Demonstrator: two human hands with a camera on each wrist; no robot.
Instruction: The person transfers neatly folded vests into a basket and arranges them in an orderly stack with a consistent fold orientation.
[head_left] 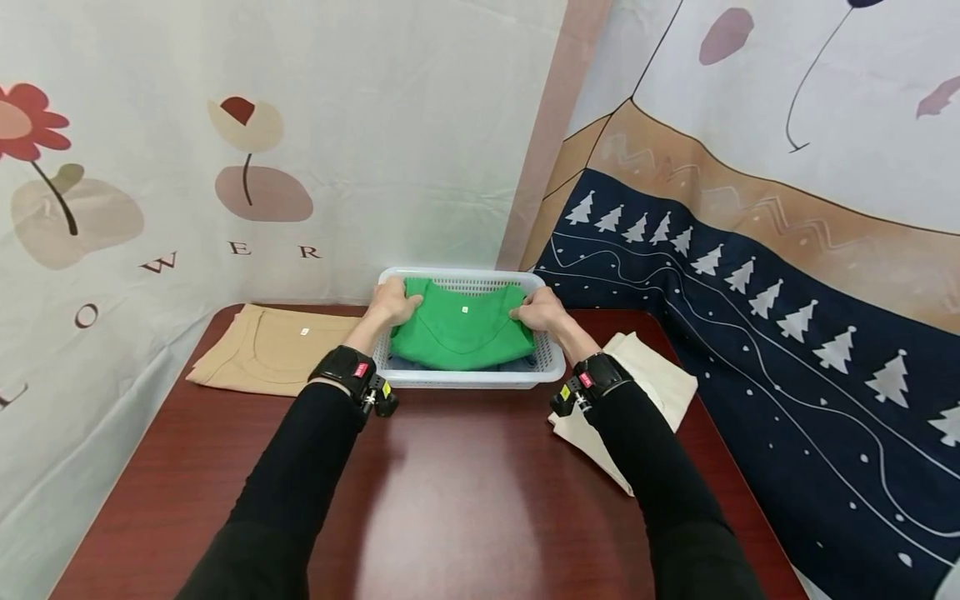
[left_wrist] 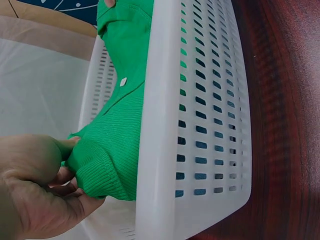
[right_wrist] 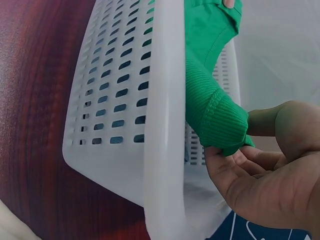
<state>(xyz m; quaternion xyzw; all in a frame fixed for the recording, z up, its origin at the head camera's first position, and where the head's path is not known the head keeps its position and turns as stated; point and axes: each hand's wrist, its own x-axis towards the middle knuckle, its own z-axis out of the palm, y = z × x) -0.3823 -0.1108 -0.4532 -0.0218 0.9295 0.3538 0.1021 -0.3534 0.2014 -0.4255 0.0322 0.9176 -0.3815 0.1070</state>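
A folded green shirt (head_left: 463, 329) with a small white tag at its neckline lies within the white plastic basket (head_left: 457, 380). My left hand (head_left: 393, 303) pinches its left edge between thumb and fingers; the left wrist view shows ribbed cloth bunched in that hand (left_wrist: 45, 185). At the opposite edge my right hand (head_left: 542, 310) pinches the shirt the same way, thumb above and fingers beneath, as the right wrist view shows (right_wrist: 270, 165). Dark blue cloth (head_left: 408, 364) peeks out below the shirt and shows through the basket's slots.
The basket stands at the back of the dark red table (head_left: 450, 483), near the curtain wall. A folded tan shirt (head_left: 281, 350) lies left of it. To the right, a folded cream cloth (head_left: 652, 375) lies partly under my right forearm. A navy patterned curtain (head_left: 720, 333) borders the table's right side.
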